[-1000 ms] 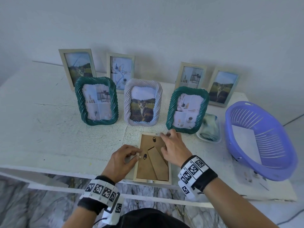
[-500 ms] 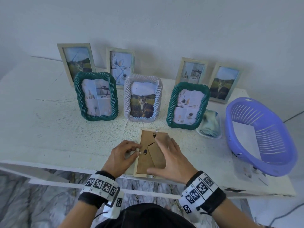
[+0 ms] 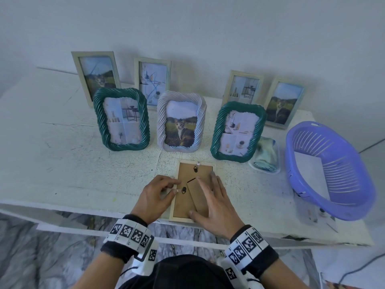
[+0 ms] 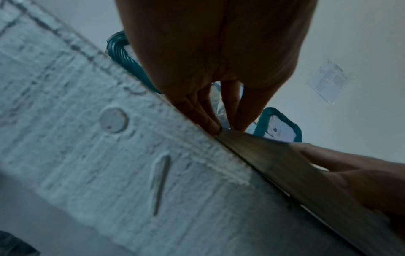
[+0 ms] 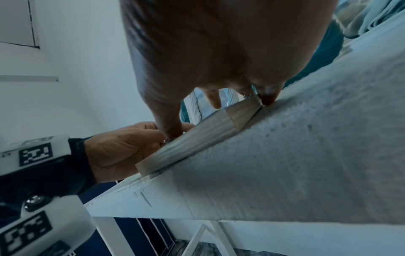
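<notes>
A wooden picture frame (image 3: 187, 171) lies face down near the front edge of the white table (image 3: 62, 174), its brown backing and folded stand (image 3: 196, 195) facing up. My left hand (image 3: 176, 187) pinches a small metal tab at the frame's left edge between thumb and forefinger. My right hand (image 3: 210, 197) lies flat on the backing and stand with its fingers straight and spread. In the left wrist view the left fingertips (image 4: 215, 127) meet at the frame's edge (image 4: 274, 164). In the right wrist view the right fingertips (image 5: 268, 101) press on the frame (image 5: 197, 136).
Behind the frame stand two green rope frames (image 3: 121, 119) (image 3: 237, 132) and a white one (image 3: 181, 122), with several plain frames (image 3: 96, 76) by the wall. A clear tub with a cloth (image 3: 265, 157) and a purple basket (image 3: 329, 172) sit at the right.
My right hand has left the frame's top edge, drawn back toward me, and spread flat on the backing. My left hand has kept its pinch at the left edge.
</notes>
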A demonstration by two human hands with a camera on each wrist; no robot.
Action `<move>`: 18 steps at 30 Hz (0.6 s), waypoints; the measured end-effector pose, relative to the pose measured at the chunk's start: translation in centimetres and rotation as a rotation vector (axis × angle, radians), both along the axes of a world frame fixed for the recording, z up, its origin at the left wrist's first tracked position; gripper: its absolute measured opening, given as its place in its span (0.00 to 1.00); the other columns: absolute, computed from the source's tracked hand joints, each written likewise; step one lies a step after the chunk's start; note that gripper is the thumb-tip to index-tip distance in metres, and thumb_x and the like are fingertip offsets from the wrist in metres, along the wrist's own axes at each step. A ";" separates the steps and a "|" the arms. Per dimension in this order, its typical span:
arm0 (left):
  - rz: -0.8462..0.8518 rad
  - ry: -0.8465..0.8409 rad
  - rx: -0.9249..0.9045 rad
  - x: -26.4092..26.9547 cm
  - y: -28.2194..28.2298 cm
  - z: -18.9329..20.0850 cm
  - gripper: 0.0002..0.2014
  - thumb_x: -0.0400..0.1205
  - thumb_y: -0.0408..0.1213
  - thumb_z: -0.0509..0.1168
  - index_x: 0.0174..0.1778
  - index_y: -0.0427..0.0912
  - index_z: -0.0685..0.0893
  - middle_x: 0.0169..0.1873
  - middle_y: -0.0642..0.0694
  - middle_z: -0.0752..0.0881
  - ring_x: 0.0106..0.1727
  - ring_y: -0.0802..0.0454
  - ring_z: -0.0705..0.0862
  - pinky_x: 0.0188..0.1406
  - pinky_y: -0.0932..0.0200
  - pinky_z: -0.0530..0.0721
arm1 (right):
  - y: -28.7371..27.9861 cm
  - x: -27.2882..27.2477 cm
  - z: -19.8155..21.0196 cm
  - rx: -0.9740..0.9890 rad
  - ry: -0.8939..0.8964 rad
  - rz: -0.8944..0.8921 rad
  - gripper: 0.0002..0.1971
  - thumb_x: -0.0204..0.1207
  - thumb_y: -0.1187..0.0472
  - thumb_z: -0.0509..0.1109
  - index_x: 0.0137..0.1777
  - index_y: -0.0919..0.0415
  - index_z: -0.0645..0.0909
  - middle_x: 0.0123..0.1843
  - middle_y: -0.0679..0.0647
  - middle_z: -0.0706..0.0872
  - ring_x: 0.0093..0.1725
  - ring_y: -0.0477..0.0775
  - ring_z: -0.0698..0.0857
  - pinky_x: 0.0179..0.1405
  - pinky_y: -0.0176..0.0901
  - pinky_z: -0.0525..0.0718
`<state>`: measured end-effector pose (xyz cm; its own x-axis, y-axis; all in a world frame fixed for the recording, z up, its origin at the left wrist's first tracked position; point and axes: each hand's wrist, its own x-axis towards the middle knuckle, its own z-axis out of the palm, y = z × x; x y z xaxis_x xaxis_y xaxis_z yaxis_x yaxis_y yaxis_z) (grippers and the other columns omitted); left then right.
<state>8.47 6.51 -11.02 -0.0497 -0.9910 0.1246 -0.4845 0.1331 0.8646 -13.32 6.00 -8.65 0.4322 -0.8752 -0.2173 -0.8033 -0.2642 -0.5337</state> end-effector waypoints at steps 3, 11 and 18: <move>-0.012 0.006 0.037 -0.4 0.3 0.4 0.18 0.77 0.52 0.62 0.58 0.51 0.87 0.52 0.51 0.82 0.54 0.60 0.82 0.55 0.72 0.78 | -0.2 -0.1 0.2 0.013 -0.015 -0.015 0.45 0.75 0.38 0.66 0.84 0.39 0.40 0.86 0.54 0.32 0.84 0.54 0.34 0.82 0.51 0.46; 0.110 0.411 0.153 -3.0 -0.9 6.8 0.13 0.85 0.48 0.61 0.60 0.47 0.83 0.47 0.44 0.88 0.45 0.47 0.90 0.51 0.46 0.89 | -1.7 -2.1 3.0 0.181 -0.371 -0.194 0.30 0.82 0.38 0.55 0.82 0.45 0.59 0.82 0.43 0.65 0.76 0.38 0.68 0.77 0.46 0.68; -0.091 0.430 0.295 -7.5 -2.8 7.6 0.13 0.89 0.40 0.55 0.59 0.43 0.84 0.51 0.44 0.89 0.53 0.50 0.89 0.57 0.49 0.86 | -1.7 -6.3 6.0 0.217 -0.651 -0.507 0.27 0.82 0.37 0.56 0.64 0.59 0.78 0.66 0.61 0.68 0.60 0.48 0.83 0.68 0.52 0.75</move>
